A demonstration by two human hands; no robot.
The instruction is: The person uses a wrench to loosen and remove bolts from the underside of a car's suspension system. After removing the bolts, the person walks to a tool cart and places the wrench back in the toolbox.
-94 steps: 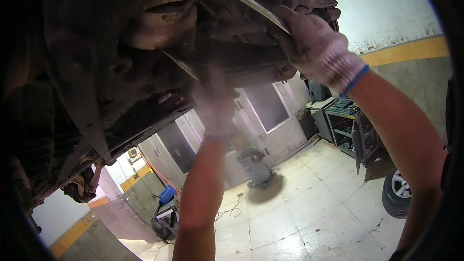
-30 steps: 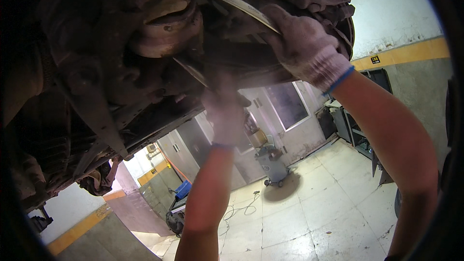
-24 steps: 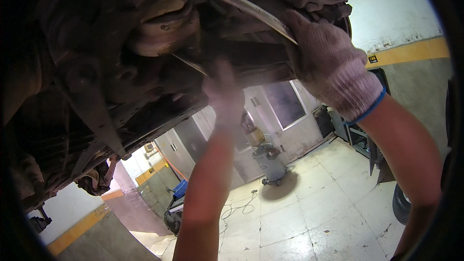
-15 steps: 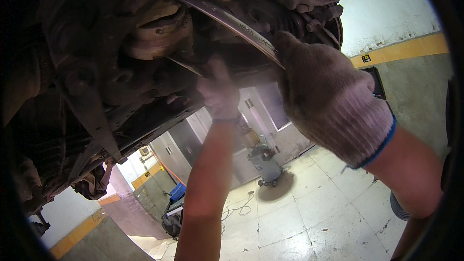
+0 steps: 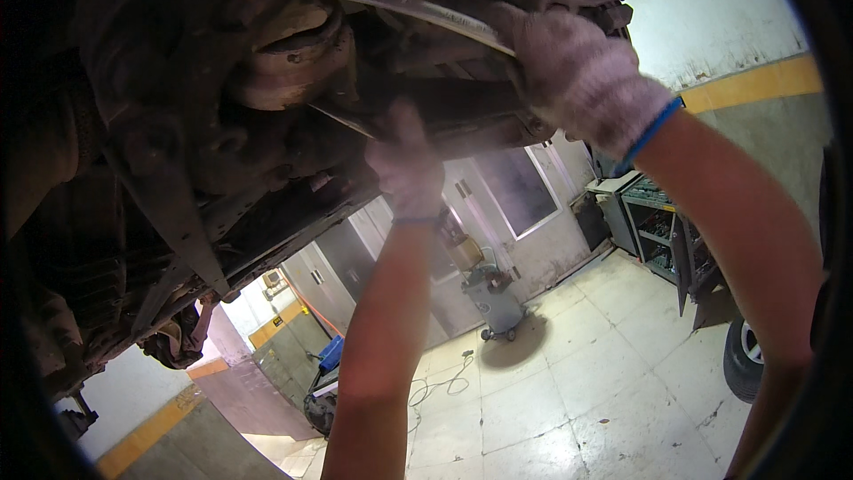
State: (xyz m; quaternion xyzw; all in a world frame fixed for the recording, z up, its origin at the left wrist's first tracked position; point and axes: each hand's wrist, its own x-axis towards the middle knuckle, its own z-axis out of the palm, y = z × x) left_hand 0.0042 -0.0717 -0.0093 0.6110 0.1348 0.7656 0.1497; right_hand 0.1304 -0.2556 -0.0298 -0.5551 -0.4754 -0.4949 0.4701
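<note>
My right hand (image 5: 577, 80) grips the long metal bar (image 5: 418, 11) to steady it; my left hand (image 5: 407, 164) presses the car's underside (image 5: 222, 124), fingers' grip unclear.

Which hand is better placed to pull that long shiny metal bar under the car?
Probably the right hand: its glove is closed around the end of the metal bar. The left hand only presses up on the dark underside, apart from the bar.
</note>
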